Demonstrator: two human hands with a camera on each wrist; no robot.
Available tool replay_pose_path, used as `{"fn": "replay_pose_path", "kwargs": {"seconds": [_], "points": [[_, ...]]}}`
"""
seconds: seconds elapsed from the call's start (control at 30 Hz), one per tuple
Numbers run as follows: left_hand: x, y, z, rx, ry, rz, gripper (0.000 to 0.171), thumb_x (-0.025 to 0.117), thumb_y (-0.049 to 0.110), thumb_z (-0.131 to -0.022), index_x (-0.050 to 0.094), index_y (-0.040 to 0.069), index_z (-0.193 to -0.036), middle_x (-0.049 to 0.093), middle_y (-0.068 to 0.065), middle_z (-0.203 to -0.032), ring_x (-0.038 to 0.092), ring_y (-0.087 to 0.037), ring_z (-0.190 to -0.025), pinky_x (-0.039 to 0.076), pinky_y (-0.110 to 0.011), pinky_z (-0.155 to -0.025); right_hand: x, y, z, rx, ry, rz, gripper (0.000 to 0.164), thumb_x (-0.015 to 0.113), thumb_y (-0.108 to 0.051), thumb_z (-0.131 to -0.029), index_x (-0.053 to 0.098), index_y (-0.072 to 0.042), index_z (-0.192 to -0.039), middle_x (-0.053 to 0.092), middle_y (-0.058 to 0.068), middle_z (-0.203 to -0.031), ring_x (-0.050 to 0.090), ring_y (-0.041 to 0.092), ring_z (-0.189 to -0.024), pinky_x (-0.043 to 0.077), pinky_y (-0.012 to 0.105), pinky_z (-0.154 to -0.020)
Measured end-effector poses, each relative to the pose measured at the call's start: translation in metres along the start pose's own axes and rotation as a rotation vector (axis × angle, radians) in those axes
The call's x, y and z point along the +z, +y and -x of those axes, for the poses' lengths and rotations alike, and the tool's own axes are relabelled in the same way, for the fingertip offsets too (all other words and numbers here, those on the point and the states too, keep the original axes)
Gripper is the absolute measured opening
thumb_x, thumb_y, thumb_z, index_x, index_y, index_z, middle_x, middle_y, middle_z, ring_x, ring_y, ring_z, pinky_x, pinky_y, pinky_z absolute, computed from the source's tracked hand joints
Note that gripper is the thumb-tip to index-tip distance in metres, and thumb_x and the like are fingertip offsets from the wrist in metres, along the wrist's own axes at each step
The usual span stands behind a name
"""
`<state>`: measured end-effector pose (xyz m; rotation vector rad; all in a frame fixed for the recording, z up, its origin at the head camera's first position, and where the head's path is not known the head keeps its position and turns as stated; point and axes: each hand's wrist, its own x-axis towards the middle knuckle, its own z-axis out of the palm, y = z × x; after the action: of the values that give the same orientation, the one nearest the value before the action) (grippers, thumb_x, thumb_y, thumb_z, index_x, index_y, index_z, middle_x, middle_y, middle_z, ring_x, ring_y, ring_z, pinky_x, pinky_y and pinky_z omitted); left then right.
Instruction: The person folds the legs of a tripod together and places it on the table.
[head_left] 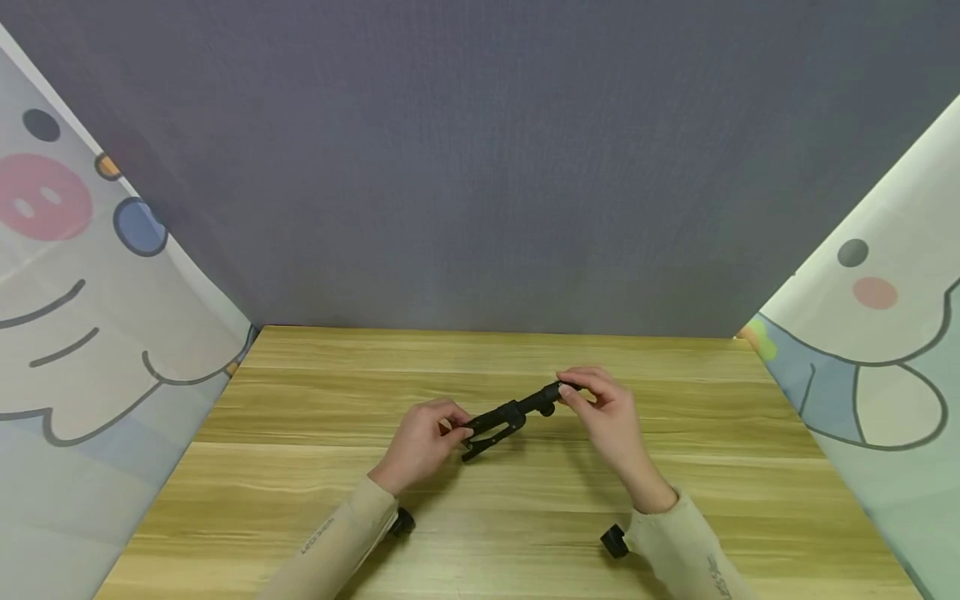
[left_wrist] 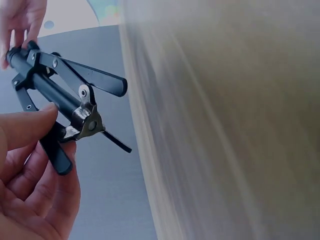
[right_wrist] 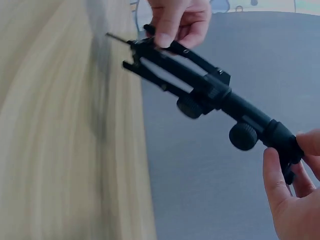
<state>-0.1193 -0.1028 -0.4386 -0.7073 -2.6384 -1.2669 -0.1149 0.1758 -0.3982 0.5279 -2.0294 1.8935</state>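
Observation:
A small black tripod [head_left: 513, 412] is held tilted above the table between both hands, its right end higher in the head view. With thumb and fingers, my left hand [head_left: 423, 442] pinches one of its folding legs [left_wrist: 59, 159], near the foot end. At the other end, my right hand [head_left: 607, 417] grips the tripod's head [right_wrist: 283, 142] between thumb and fingertips. The legs are partly spread around the centre tube, joined by a metal bracket [left_wrist: 91, 124] at the bottom. Round knobs [right_wrist: 243, 136] stick out from the shaft.
A wood-grain table [head_left: 480, 542] lies under the hands. Behind it rises a grey panel [head_left: 480, 167]. Cartoon-printed sheets stand at the left [head_left: 90, 317] and right [head_left: 885, 358]. Small black devices [head_left: 615, 542] sit by both sleeve cuffs.

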Motion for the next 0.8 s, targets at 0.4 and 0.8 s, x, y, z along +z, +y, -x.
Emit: {"fn": "replay_pose_path", "kwargs": {"seconds": [0.4, 0.8], "points": [[-0.009, -0.006, -0.003, -0.027, 0.04, 0.035, 0.01, 0.079, 0.009, -0.086, 0.076, 0.016, -0.092, 0.067, 0.011, -0.088, 0.058, -0.004, -0.072, 0.053, -0.027, -0.066, -0.011, 0.014, 0.01, 0.142, -0.043, 0.194, 0.022, 0.072, 0.0, -0.088, 0.074, 0.0, -0.11, 0.068, 0.015, -0.114, 0.066, 0.017, -0.102, 0.055, 0.025, -0.083], [-0.013, -0.015, -0.012, -0.068, 0.052, 0.054, 0.012, 0.078, 0.012, -0.086, 0.074, 0.022, -0.091, 0.064, 0.013, -0.092, 0.058, -0.007, -0.081, 0.051, -0.029, -0.066, -0.013, 0.033, 0.016, 0.297, -0.107, 0.38, 0.025, 0.076, -0.002, -0.086, 0.076, -0.007, -0.111, 0.072, 0.009, -0.112, 0.067, 0.025, -0.105, 0.053, 0.024, -0.083]]}}
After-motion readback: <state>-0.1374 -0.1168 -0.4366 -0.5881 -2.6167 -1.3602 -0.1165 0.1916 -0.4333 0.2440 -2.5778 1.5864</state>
